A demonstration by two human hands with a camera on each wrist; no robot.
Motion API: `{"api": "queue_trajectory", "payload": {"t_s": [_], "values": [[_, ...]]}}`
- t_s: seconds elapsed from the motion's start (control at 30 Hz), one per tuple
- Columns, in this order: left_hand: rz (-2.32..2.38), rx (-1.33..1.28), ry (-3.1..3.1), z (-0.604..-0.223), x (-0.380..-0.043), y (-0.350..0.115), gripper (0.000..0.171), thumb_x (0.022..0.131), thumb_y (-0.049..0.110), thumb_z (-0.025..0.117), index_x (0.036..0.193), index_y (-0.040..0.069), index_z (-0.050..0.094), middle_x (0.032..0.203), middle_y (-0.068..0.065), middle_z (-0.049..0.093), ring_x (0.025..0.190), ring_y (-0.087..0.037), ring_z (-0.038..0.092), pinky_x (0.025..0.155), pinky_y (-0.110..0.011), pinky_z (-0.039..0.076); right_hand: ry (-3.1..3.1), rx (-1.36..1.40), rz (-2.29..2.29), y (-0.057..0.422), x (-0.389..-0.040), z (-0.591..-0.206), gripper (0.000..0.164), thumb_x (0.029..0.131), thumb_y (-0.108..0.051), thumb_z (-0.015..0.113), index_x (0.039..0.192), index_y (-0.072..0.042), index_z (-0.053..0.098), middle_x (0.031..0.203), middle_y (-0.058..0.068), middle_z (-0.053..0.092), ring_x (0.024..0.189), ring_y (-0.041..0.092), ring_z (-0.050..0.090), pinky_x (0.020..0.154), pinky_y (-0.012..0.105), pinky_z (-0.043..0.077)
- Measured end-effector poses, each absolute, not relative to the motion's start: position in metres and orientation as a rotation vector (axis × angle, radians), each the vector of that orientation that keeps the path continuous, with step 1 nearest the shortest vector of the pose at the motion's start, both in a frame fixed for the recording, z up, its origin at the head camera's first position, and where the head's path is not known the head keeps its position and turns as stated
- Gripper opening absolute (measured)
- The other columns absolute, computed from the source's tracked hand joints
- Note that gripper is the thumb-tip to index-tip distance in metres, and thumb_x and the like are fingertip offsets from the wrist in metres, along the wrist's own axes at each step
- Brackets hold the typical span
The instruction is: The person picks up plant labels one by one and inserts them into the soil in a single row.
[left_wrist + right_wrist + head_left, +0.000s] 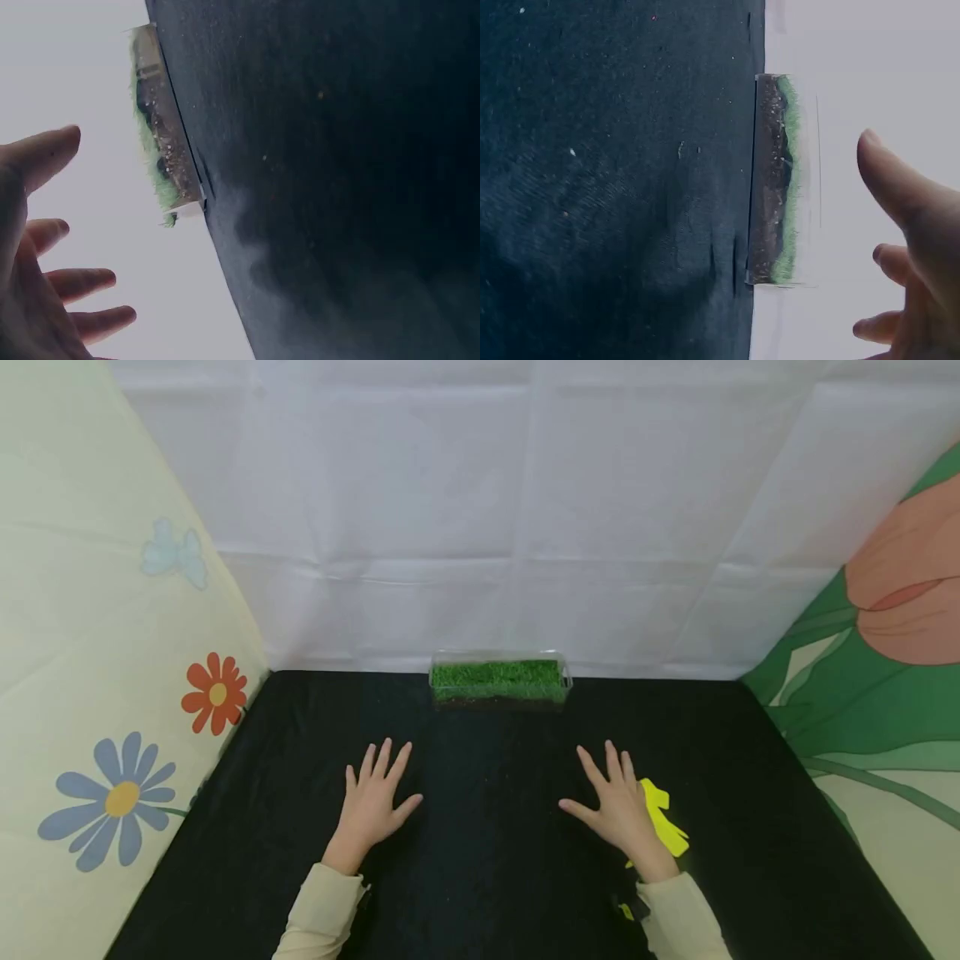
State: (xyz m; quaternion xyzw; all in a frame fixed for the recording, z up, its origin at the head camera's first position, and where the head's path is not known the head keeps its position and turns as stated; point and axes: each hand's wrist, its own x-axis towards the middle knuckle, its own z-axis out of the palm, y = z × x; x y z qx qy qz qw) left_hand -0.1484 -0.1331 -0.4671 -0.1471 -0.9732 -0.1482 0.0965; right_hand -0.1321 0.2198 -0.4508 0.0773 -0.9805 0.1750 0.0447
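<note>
Remotely, I see my left hand (371, 799) and right hand (618, 807), fingers (383, 760) spread and empty, a light-looking yellow piece (666, 828) beside the latter, and, far back on the table (480, 827), a rigid-looking, soil-weighted grass box (498, 702), best held by its ends.

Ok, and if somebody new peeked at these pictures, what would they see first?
Probably the bright green grass-like strip in a clear rectangular box, at the middle of the far edge of the black-covered table. Next might be the bright yellow, odd-shaped thing, partly hidden behind the person's right hand; I can't tell what it is. Then perhaps the big salmon-pink flower at the picture's right side.
</note>
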Motion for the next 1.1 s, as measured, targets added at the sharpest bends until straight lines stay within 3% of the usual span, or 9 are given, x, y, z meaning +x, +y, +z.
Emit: {"api": "queue_trajectory", "payload": {"t_s": [0.23,0.4,0.5,0.57,0.77,1.1], "values": [[-0.743,-0.389,-2.719,-0.475,-0.155,-0.132,0.052,0.084,0.025,0.065,0.127,0.0,0.05,0.126,-0.021,0.051,0.115,-0.037,0.046,0.091,-0.053,0.038,-2.889,0.217,0.726,0.222,-0.139,-0.458,0.062,0.084,-0.028,0.065,0.13,0.007,0.043,0.132,0.031,0.039,0.12,0.047,0.036,0.094,0.058,0.032],[-1.032,-0.28,-2.552,-0.482,-0.158,-0.131,0.031,0.083,0.012,0.065,0.11,-0.003,0.062,0.106,-0.018,0.063,0.097,-0.032,0.059,0.08,-0.047,0.047,-2.781,0.194,0.877,0.222,-0.146,-0.466,0.042,0.085,-0.018,0.065,0.117,0.009,0.056,0.103,0.023,0.062,0.09,0.035,0.06,0.077,0.046,0.048],[-1.138,-0.254,-2.47,-0.485,-0.162,-0.13,0.021,0.083,0.006,0.065,0.101,-0.005,0.066,0.093,-0.016,0.066,0.082,-0.028,0.063,0.07,-0.042,0.051,-2.743,0.167,0.96,0.223,-0.15,-0.469,0.033,0.085,-0.014,0.064,0.11,0.008,0.061,0.086,0.015,0.065,0.07,0.024,0.06,0.063,0.037,0.05],[-1.196,-0.249,-2.441,-0.486,-0.164,-0.129,0.015,0.083,0.004,0.064,0.095,-0.005,0.067,0.086,-0.015,0.067,0.074,-0.025,0.063,0.064,-0.038,0.052,-2.735,0.132,1.021,0.223,-0.151,-0.47,0.029,0.086,-0.012,0.063,0.107,0.008,0.063,0.084,0.014,0.066,0.065,0.019,0.058,0.059,0.032,0.048],[-1.333,-0.189,-2.457,-0.486,-0.168,-0.127,0.011,0.084,0.003,0.062,0.085,-0.004,0.07,0.076,-0.011,0.067,0.064,-0.02,0.061,0.058,-0.032,0.049,-2.769,0.03,1.238,0.225,-0.156,-0.473,0.027,0.088,-0.012,0.059,0.107,0.007,0.063,0.088,0.016,0.066,0.068,0.02,0.061,0.058,0.027,0.049],[-1.44,-0.081,-2.463,-0.486,-0.179,-0.122,0.013,0.084,0.002,0.061,0.079,-0.004,0.07,0.068,-0.009,0.066,0.057,-0.015,0.059,0.053,-0.027,0.047,-2.714,-0.113,1.593,0.224,-0.168,-0.474,0.029,0.09,-0.012,0.058,0.109,0.01,0.061,0.085,0.016,0.065,0.07,0.022,0.064,0.061,0.029,0.053]]}}
